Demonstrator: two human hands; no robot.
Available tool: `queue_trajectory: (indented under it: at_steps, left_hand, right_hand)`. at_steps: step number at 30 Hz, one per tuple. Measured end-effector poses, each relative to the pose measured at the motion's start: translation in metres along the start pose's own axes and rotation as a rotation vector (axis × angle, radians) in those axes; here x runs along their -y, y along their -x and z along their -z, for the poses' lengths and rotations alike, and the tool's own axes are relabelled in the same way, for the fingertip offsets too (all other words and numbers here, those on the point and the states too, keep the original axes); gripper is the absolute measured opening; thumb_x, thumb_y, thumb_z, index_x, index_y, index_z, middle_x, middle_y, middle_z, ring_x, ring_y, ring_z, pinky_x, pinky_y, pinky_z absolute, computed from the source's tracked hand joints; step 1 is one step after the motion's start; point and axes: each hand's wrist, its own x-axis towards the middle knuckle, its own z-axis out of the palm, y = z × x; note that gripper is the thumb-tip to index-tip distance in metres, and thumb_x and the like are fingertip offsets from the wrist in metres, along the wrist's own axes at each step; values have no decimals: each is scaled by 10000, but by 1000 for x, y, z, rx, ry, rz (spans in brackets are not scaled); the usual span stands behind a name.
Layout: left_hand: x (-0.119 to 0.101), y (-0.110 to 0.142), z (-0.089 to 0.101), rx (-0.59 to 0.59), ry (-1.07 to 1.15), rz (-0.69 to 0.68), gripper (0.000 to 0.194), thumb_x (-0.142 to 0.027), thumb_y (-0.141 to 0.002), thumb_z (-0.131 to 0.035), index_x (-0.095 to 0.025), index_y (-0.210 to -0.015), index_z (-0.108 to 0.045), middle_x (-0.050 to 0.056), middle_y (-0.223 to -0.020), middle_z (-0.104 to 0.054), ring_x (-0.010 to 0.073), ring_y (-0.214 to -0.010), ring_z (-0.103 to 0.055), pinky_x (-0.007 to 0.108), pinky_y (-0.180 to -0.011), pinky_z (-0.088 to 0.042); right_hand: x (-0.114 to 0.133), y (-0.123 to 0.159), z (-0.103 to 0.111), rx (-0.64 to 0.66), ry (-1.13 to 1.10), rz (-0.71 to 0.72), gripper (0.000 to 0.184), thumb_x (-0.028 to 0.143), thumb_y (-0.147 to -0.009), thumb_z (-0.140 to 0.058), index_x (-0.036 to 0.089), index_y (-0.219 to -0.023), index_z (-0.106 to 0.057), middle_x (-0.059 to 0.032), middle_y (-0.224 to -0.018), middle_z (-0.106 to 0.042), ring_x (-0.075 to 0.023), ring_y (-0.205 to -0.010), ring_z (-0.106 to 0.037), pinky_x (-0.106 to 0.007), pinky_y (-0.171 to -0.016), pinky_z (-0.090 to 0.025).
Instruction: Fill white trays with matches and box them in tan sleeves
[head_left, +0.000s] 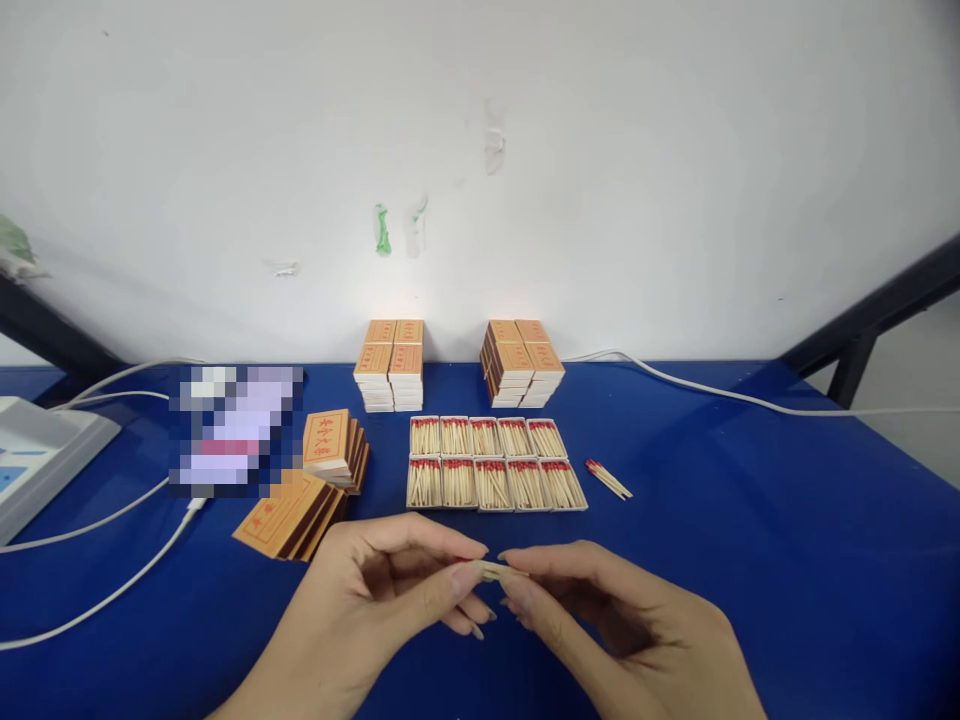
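Observation:
My left hand (375,600) and my right hand (600,620) meet low in the middle of the view, above the blue table (750,520). Both pinch a small pale bundle of matchsticks (495,571) between thumb and fingertips, one hand at each end. Just beyond the hands lie two rows of open match trays (495,465) filled with red-tipped matches. A few loose matches (607,479) lie to the right of the trays.
Two stacks of orange matchboxes (390,365) (521,362) stand at the back by the white wall. Orange box sleeves (334,448) (289,515) lie fanned at left beside a blurred-out object. A white device (37,455) and white cables (112,590) sit at the left edge.

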Motion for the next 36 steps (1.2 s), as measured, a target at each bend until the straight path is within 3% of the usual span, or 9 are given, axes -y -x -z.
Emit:
queue_trajectory:
  at_steps: [4,7,11,15,19,22,26,36]
  left_hand:
    - [2,1,-1,-15,-31,-46,208,-390,-959,-944,-197,-1035,-923,80,-821,-894,219,-754,-875,278,-741,-724]
    - [8,1,-1,-39,-30,-61,221,-400,-955,-945,-193,-1026,-917,79,-812,-886,228,-761,-875,289,-745,-730]
    - [17,2,-2,-163,-19,-115,322,-441,-965,-933,-242,-1207,-860,36,-918,-874,195,-727,-858,253,-675,-721]
    - [21,10,-2,-251,-317,-200,234,-485,-1101,-746,-280,-1211,-768,-14,-869,-781,140,-616,-773,204,-554,-662]
    - [20,16,-2,-263,-596,-349,119,-401,-1147,-646,-315,-1140,-727,-69,-746,-687,106,-537,-692,167,-519,-598]
    - [19,17,-2,-210,-710,-453,65,-306,-1147,-627,-328,-1138,-687,-99,-716,-658,88,-514,-666,150,-534,-580]
    - [15,18,-4,-183,-794,-501,102,-236,-1143,-603,-311,-1096,-654,-106,-709,-636,79,-495,-633,142,-510,-537]
    - [13,22,-8,-208,-792,-456,150,-285,-1142,-593,-283,-1016,-674,-81,-699,-603,89,-481,-589,187,-477,-479]
  right_hand:
    - [-4,-3,3,32,-16,28,159,459,-969,-873,308,-969,-920,-8,-904,-901,-228,-795,-887,-242,-748,-730]
    - [-3,-3,5,20,71,134,98,401,-1008,-846,327,-991,-910,23,-907,-896,-201,-787,-881,-217,-725,-719]
    - [1,-12,9,-105,324,428,119,258,-1056,-802,353,-1047,-874,76,-960,-888,-141,-804,-860,-188,-778,-694]
    - [-2,-37,8,-247,617,811,169,107,-1082,-728,230,-1091,-844,-3,-993,-881,-150,-866,-848,-217,-829,-680]
    - [-7,-55,1,-142,845,1089,226,1,-1081,-629,53,-1164,-833,-139,-1018,-869,-244,-899,-836,-349,-840,-689]
    - [-5,-60,-5,-116,971,1249,303,-35,-1079,-531,-25,-1096,-833,-178,-933,-864,-284,-812,-825,-403,-791,-691]
    - [-3,-61,-10,-135,1039,1290,366,-29,-1078,-480,-19,-1047,-844,-174,-896,-864,-291,-758,-813,-402,-714,-681]
    - [-8,-61,-14,-87,1186,1299,362,-39,-1065,-495,-33,-1139,-849,-182,-984,-880,-303,-851,-827,-410,-778,-691]
